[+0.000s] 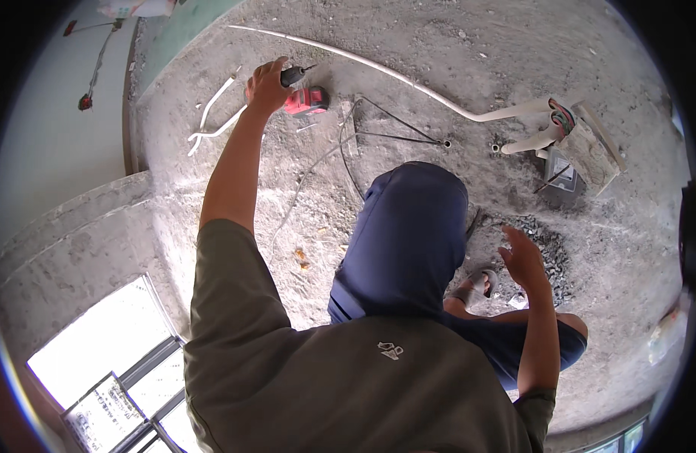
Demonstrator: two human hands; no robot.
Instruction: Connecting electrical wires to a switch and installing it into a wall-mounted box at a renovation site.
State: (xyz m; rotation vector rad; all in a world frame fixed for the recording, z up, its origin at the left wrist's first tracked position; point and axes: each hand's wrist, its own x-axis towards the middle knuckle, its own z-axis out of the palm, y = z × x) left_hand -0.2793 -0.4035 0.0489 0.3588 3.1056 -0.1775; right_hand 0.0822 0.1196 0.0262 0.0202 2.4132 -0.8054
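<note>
Grasped in my left hand [266, 89], at the end of my outstretched arm, is a cordless drill [293, 75] with a dark body, a red battery base [308, 100] and a bit pointing right, low over the rough concrete floor [408, 53]. Short white conduit pieces [212, 102] lie left of it, and thin dark cables [385, 136] run to its right. My right hand [523, 257] hangs beside my raised knee, fingers apart and loosely bent, above a pile of dark rubble [553, 268]. It holds nothing.
A long white conduit [408, 83] runs to bundled wires [561, 117] in an open box [597, 151] at right, beside a grey plastic box [562, 172]. Short pipe ends [496, 148] poke from the floor. A wall [61, 181] with a window [98, 340] stands left.
</note>
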